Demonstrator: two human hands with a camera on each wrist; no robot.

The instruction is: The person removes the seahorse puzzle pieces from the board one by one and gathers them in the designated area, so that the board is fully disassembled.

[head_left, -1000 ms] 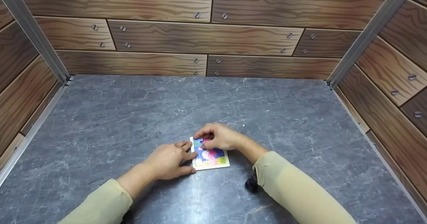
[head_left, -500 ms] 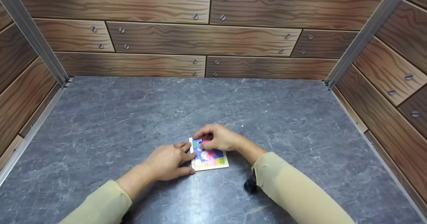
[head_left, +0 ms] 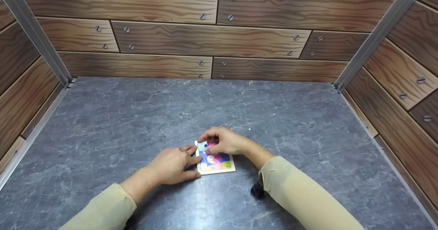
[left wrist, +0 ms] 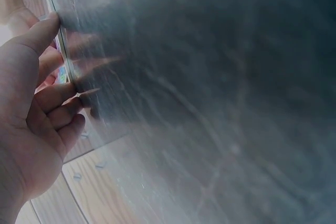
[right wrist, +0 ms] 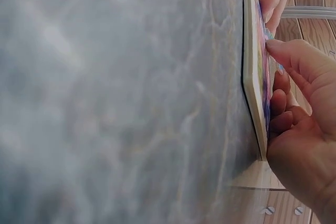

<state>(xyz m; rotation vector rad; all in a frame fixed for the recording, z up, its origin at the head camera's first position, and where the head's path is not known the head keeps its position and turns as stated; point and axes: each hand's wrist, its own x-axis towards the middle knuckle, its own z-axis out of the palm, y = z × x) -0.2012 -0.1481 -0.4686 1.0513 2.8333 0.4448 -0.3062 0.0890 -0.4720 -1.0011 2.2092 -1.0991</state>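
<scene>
A small square jigsaw puzzle [head_left: 219,170] with a pale frame and a blue, pink and yellow picture lies flat on the grey table. My left hand [head_left: 171,166] rests along its left edge, thumb near the lower left corner and one fingertip over the picture. From the upper right my right hand [head_left: 227,140] reaches over it. Its thumb and fingers pinch a light blue puzzle piece [head_left: 202,145] at the upper left corner; in the right wrist view the piece stands partly raised from the board. The hand covers the puzzle's upper right part.
The grey marbled table [head_left: 137,120] spreads around the puzzle. Wood-patterned walls [head_left: 212,40] close off the back and both sides, with metal posts [head_left: 376,38] at the rear corners. A small black object [head_left: 257,190] sits beneath the right sleeve's cuff.
The picture's upper left corner looks lighter, as the light blue piece has shifted slightly between my right thumb and fingers. Both hands have otherwise stayed almost still, and the puzzle has not moved.
</scene>
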